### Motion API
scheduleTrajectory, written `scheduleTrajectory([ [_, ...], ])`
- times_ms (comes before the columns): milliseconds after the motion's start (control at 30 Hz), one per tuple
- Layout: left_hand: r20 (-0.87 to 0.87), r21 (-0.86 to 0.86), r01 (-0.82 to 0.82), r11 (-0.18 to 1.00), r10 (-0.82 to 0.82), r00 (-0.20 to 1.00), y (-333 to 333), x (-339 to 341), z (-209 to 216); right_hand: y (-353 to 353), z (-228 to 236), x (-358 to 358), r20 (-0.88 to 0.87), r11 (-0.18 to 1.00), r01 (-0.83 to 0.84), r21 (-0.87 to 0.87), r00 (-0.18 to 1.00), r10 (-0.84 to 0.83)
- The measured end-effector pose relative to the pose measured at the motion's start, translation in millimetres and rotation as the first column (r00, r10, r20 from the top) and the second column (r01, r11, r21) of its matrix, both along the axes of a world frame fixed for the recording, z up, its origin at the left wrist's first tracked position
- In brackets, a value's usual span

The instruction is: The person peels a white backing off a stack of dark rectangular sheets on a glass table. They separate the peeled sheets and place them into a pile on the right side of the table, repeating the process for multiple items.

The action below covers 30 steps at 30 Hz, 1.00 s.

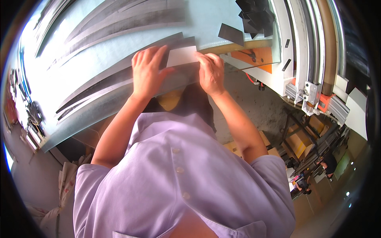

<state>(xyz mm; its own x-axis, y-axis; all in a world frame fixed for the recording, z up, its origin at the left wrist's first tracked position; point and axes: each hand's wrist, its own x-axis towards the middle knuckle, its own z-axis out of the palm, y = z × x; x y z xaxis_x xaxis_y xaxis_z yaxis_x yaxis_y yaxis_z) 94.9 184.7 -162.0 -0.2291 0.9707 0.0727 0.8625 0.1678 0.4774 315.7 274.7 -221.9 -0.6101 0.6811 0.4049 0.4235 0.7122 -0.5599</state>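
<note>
You wear a loose, pale lilac shirt (154, 174) with short, wide sleeves (273, 176) that leave your forearms (238, 123) uncovered. Small, round, pale buttons (179, 170) line its front, and the collar (250, 231) lies open. Your hands (147, 71) are bare.

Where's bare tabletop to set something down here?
Pale tabletop shows bare between the far dark strips and the loose black piece, and between far and near strips. Crowded: around the left hand, right hand and white piece; also the black pile.
</note>
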Motion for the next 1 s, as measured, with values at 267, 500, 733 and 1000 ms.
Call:
scheduleTrajectory([
  [267,-0.059,0.031,-0.11,0.993,0.112,0.992,-51,-40,-18,-23,20,-24,0.346,0.993,-0.035,0.112,0.938,-0.006],
  [500,-0.041,0.049,-0.095,0.994,0.097,0.994,-55,-48,-18,-3,21,-44,0.257,0.992,-0.073,-0.102,0.962,0.097],
  [733,-0.122,-0.097,-0.221,0.97,0.209,0.97,-76,-61,-8,29,36,-48,0.333,0.99,-0.065,-0.126,0.937,0.103],
  [1000,-0.089,0.24,-0.198,0.95,0.225,0.97,-95,-85,-8,21,3,-12,-0.188,0.782,-0.11,-0.613,0.982,-0.01],
])
